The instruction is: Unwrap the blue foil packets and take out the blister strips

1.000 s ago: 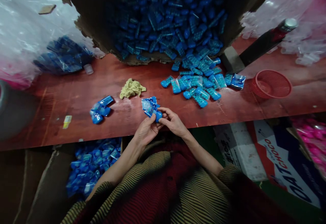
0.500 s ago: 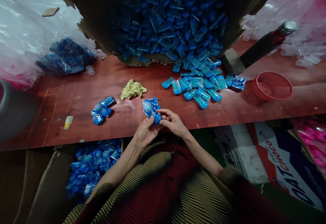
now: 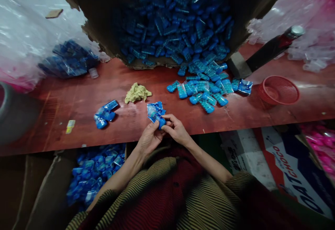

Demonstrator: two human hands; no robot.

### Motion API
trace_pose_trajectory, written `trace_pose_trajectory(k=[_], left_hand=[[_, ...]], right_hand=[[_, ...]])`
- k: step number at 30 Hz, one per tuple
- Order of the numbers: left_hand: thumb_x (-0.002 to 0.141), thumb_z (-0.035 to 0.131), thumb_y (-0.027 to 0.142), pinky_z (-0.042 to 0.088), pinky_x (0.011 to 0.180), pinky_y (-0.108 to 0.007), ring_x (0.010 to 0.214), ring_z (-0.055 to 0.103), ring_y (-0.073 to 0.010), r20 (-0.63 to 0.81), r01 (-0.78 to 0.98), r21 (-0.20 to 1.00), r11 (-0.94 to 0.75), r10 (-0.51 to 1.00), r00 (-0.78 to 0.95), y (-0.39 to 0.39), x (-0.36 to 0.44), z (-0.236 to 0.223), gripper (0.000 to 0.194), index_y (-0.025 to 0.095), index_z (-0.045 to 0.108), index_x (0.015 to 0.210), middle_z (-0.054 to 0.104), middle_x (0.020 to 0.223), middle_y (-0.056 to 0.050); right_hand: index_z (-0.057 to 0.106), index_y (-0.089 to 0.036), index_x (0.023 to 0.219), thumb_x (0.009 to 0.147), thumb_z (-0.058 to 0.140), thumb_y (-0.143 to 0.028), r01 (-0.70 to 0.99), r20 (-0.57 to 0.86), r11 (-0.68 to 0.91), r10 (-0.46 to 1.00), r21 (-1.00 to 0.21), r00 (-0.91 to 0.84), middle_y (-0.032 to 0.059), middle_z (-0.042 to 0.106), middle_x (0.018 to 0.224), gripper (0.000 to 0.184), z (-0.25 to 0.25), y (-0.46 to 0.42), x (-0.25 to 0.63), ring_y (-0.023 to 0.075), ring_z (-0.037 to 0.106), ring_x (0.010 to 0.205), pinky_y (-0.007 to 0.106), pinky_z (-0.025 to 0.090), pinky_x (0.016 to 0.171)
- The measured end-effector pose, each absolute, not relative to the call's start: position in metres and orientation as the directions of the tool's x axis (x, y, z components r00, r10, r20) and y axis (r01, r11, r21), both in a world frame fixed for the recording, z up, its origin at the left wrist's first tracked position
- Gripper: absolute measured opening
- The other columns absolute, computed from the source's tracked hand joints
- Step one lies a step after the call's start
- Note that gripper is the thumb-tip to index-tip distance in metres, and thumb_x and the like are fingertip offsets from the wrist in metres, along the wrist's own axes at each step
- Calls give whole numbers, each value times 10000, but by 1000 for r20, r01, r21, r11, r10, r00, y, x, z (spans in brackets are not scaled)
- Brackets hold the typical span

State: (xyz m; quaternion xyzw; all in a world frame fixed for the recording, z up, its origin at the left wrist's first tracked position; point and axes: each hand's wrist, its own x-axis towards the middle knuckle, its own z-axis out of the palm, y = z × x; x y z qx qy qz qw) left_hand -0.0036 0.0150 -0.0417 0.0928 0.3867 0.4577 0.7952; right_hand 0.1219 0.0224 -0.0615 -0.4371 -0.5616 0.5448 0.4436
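Observation:
Close to the table's front edge, a small blue-capped bottle [image 3: 161, 121] is pinched between the fingers of both my hands. My left hand [image 3: 150, 137] grips it from the left, thumb on top. From the right, my right hand [image 3: 178, 129] closes its thumb and fingers on it. Just beyond lie shiny blue printed wrappers [image 3: 154, 108], partly hidden by the bottle. A crumpled yellowish cloth [image 3: 137, 93] rests further back. To the left sits a little group of blue wrapped pieces [image 3: 105, 113]. Loose bottles with blue beads [image 3: 206, 90] are piled at the right.
A torn cardboard box [image 3: 104, 48] full of blue bottles stands behind. On the right are a hammer-like tool [image 3: 272, 50] and a red plastic basket [image 3: 279, 90]. Below the table's left front, a box holds blue pieces [image 3: 96, 170]. A grey bucket [image 3: 15, 115] stands far left.
Both hands stay on the bottle, with only slight finger movement; my right fingers sit a little closer around it. The view has shifted slightly; the other things lie as before.

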Motion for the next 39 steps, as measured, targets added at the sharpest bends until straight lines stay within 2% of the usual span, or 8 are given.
trace_pose_trajectory(k=[8, 13, 17, 20, 23, 26, 31, 39], left_hand=[[839, 455, 576, 523, 838, -357, 849, 674, -213, -472, -833, 549, 60, 845, -250, 39, -94, -23, 481, 133, 638, 889, 707, 768, -85], [862, 461, 489, 521, 817, -344, 820, 674, -193, -488, -763, 633, 132, 833, -260, 40, -119, -26, 388, 141, 628, 900, 706, 742, -69], [742, 655, 365, 490, 859, -375, 795, 670, -192, -371, -496, 845, 199, 887, -275, 44, -97, -36, 266, 161, 616, 908, 694, 741, -39], [750, 631, 356, 419, 959, -386, 963, 625, -203, -78, -28, 997, 73, 903, -422, 63, -91, -46, 323, 161, 599, 1005, 677, 976, -85], [767, 594, 294, 302, 1061, -412, 1199, 478, -245, 197, 457, 889, -36, 930, -311, 92, -93, -58, 408, 164, 544, 1150, 549, 1259, -130], [748, 599, 257, 210, 1094, -489, 1286, 367, -301, 212, 640, 766, -57, 963, -167, 115, -91, -73, 460, 155, 517, 1189, 469, 1339, -160], [776, 551, 253, 161, 1090, -537, 1329, 277, -344, 223, 732, 680, -41, 963, -153, 120, -78, -93, 375, 140, 546, 1133, 384, 1397, -192], [790, 534, 265, 237, 1083, -476, 1295, 345, -306, 283, 706, 707, -47, 933, -222, 93, -68, -91, 409, 125, 515, 1174, 436, 1338, -194]], right_hand=[[556, -188, 1161, 852, 536, -305, 168, 116, 164, 957, -972, -264, 38, 587, 906, 331, -66, 31, 123, 134, 556, 757, 258, 467, 671], [540, -205, 1195, 864, 532, -393, 485, 136, 282, 939, -828, -315, 60, 620, 985, 380, -52, 75, 111, 166, 585, 790, 297, 455, 750], [437, -225, 1293, 823, 513, -571, 752, 39, 291, 942, -591, -334, 100, 659, 1065, 589, -42, 134, 74, 270, 609, 968, 338, 441, 774], [499, -161, 1206, 825, 479, -600, 851, -82, 293, 929, -435, -361, 156, 673, 1045, 582, -47, 169, 46, 295, 619, 959, 340, 434, 759], [510, -154, 1187, 885, 458, -466, 850, -95, 343, 907, -399, -411, 164, 662, 1077, 438, -57, 186, 33, 281, 619, 956, 331, 421, 756], [535, -198, 1158, 920, 412, -298, 794, -79, 422, 861, -437, -502, 92, 674, 1052, 285, -61, 188, 43, 237, 616, 945, 296, 408, 752], [527, -198, 1171, 926, 438, -311, 735, 95, 432, 886, -522, -453, 57, 624, 1118, 284, -55, 149, 94, 190, 563, 1023, 258, 395, 801], [611, -195, 973, 875, 536, -348, 937, -21, 171, 982, -304, -186, 98, 608, 980, 196, -77, 63, 112, 237, 525, 914, 314, 392, 730]])
